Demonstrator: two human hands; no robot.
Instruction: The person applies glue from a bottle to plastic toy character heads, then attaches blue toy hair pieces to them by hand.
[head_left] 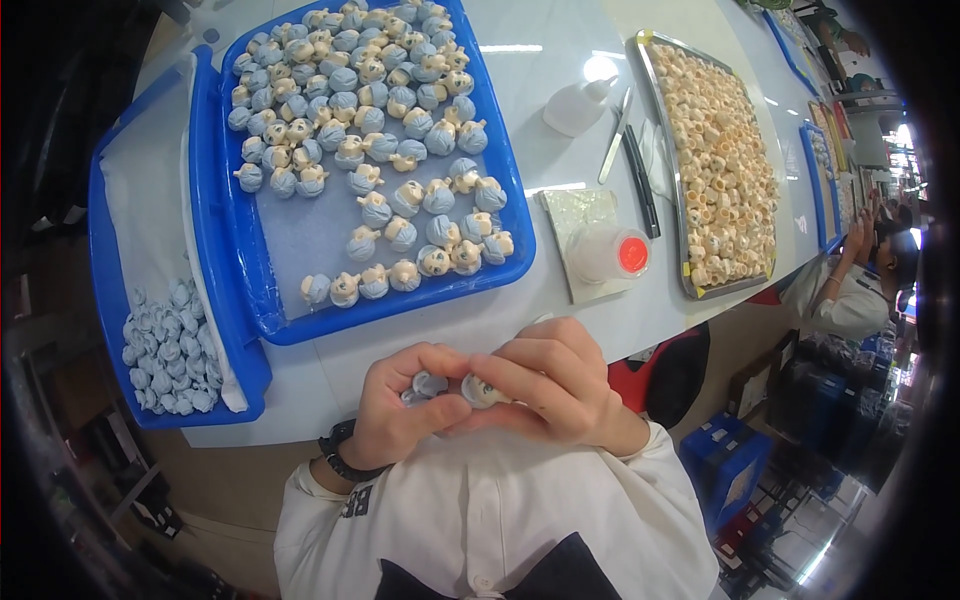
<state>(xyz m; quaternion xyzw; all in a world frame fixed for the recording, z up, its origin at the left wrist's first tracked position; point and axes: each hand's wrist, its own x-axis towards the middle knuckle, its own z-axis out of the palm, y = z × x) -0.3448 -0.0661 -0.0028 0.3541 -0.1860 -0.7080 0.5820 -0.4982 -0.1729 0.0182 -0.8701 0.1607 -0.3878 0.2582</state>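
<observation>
Close to my chest, at the table's near edge, both hands work together. My left hand [405,400] is closed on a small grey-blue hair piece [430,384], pinched between thumb and fingers. Right beside it, my right hand [558,385] grips a small doll head [483,391] with a painted face. The two pieces are close together; fingers hide whether they touch. Ahead, a blue tray [400,307] carries many doll heads with grey-blue hair, some in loose rows at its near end. Left of it, a second blue tray [107,250] lined with white holds a heap of loose hair pieces [172,350].
On the right a metal tray [690,285] is full of bare cream-coloured heads. Between the trays stand a white squeeze bottle [575,108], a knife [615,138], a black pen [640,180] and a clear cup [595,252] with a red spot on a pad. Another person [850,290] sits far right.
</observation>
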